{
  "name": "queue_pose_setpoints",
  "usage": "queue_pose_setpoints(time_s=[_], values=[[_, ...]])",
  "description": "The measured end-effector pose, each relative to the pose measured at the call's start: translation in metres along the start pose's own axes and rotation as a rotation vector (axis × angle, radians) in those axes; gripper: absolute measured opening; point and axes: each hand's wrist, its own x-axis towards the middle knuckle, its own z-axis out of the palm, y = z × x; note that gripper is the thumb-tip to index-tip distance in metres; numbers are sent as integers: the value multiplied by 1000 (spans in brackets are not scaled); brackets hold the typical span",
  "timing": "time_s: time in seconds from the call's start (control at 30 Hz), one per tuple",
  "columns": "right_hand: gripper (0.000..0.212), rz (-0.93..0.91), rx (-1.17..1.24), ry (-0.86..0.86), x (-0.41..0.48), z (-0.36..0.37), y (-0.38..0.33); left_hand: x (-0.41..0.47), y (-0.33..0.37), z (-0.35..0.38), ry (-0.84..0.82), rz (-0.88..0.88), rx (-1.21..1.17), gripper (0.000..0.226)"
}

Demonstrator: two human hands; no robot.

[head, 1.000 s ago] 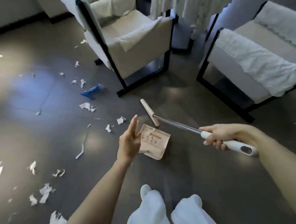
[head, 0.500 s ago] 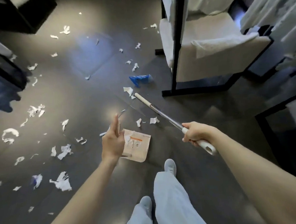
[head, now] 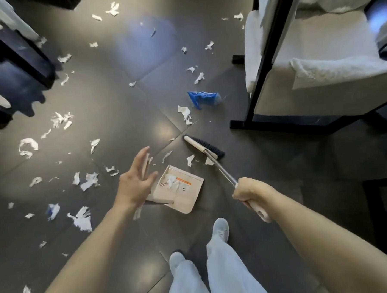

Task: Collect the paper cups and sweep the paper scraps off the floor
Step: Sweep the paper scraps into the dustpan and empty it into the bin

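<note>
The right hand (head: 248, 191) grips the broom (head: 199, 146), the left hand (head: 134, 185), fingers (head: 141, 159) straight, steadies the dustpan (head: 187, 197); short, low strokes should draw nearby paper scraps (head: 190, 160) in.

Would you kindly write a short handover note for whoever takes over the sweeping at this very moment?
Left hand: fingers straight, steadying the upright handle of the beige plastic dustpan.
Right hand: grips the white-handled, dark-bristled broom, its head on the floor just beyond the dustpan.
Done: a few torn white paper scraps lie in the dustpan.
Left: many more scraps are scattered over the dark tiled floor, mostly to the left. The crumpled blue paper cup lies uncollected beside the white, black-framed armchair.
</note>
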Motion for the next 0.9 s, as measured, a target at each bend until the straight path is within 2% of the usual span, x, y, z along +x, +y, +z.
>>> queue_pose_setpoints(time_s=[0.07, 0.2, 0.27, 0.33, 0.5, 0.77, 0.9], values=[[18, -51, -73, -50, -7, -3, -9, 3, -1, -2, -6, -5, 16, 75], [12, -71, -49, -136, -28, 7, -20, 4, -6, -9, 52, 26, 114, 68], [18, -60, 114, -221, -38, 22, -22, 3, -11, -16, 65, 18, 124, 69], [9, -45, 314, -296, -51, 30, -25, -1, -14, -24, 67, 0, 130, 69], [14, -35, 511, -285, -76, 15, -33, -21, -21, -41, 84, -14, 157, 65], [14, -145, 308, -63, -83, -32, -91, -27, -27, -66, 265, -79, 196, 58], [23, -214, 18, -1, -53, -62, -135, -8, -21, -72, 385, -114, 202, 55]])
